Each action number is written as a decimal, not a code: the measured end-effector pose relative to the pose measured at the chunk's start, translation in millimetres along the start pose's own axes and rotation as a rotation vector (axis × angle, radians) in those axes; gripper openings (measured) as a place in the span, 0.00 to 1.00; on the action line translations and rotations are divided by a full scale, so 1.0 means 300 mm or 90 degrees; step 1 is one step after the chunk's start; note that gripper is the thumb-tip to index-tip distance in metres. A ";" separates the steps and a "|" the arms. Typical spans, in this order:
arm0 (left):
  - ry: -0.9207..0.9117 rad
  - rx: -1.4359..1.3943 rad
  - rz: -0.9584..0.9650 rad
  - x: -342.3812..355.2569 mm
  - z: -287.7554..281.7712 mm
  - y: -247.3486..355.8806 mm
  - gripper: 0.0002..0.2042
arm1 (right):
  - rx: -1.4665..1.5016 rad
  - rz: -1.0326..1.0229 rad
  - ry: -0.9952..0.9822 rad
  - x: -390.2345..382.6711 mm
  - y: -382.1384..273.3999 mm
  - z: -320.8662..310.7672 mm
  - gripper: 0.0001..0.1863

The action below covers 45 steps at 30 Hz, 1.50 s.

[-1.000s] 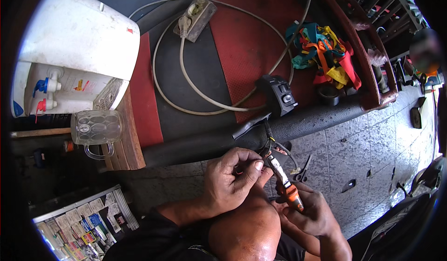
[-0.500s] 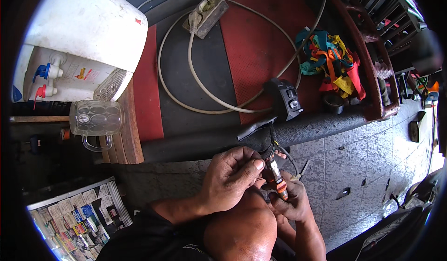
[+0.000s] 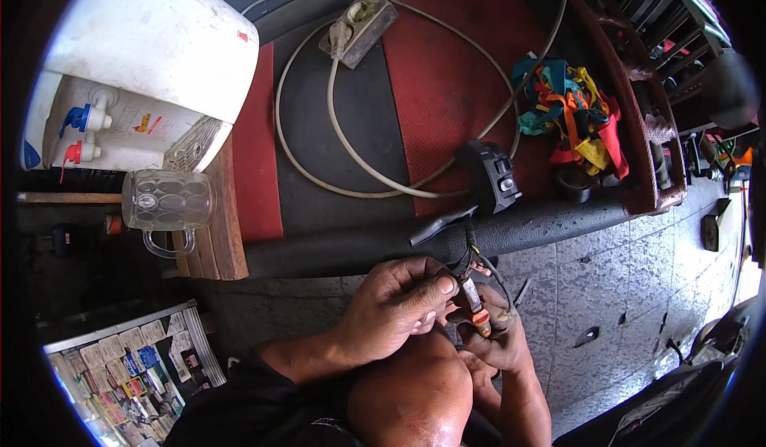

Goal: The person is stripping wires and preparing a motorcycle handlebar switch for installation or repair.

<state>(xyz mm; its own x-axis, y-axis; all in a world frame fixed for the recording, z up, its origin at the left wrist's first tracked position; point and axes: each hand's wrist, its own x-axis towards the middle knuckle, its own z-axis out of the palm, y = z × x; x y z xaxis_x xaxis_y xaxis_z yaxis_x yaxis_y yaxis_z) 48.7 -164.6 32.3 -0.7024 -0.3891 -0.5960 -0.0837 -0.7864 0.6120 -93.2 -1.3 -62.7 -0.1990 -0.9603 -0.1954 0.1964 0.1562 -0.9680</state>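
My left hand (image 3: 399,303) is closed, thumb against forefinger, pinching the end of thin dark wires (image 3: 471,243). These wires come down from a black handlebar switch housing (image 3: 493,177), which rests at the front edge of the padded bench. My right hand (image 3: 501,342) is closed around a pair of pliers (image 3: 480,319) with orange grips. The metal jaws point up toward the wires, close beside my left fingertips. Whether the jaws bite on a wire is too small to tell. A grey cable runs past my right hand.
A socket block (image 3: 359,30) with a plugged-in cord lies on the red and black bench (image 3: 327,128). Bright straps (image 3: 570,112) lie right, above a small dark cup (image 3: 573,182). Left stand a water dispenser (image 3: 152,40) and glass mug (image 3: 169,201). Below is a display case (image 3: 199,343).
The view has shifted slightly. My left hand still pinches the wires and my right still holds the pliers; both have barely moved.
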 end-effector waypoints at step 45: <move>0.164 0.443 0.357 -0.004 0.022 -0.029 0.02 | -0.158 0.158 -0.042 -0.033 -0.212 -0.015 0.27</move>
<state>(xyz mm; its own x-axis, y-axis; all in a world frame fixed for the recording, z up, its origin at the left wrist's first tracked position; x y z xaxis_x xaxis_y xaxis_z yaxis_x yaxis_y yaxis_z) 45.7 -154.0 31.2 -0.5964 -0.7856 -0.1647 -0.2437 -0.0183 0.9697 -108.1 -0.6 0.2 -0.1102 -0.8980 -0.4260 -0.0101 0.4295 -0.9030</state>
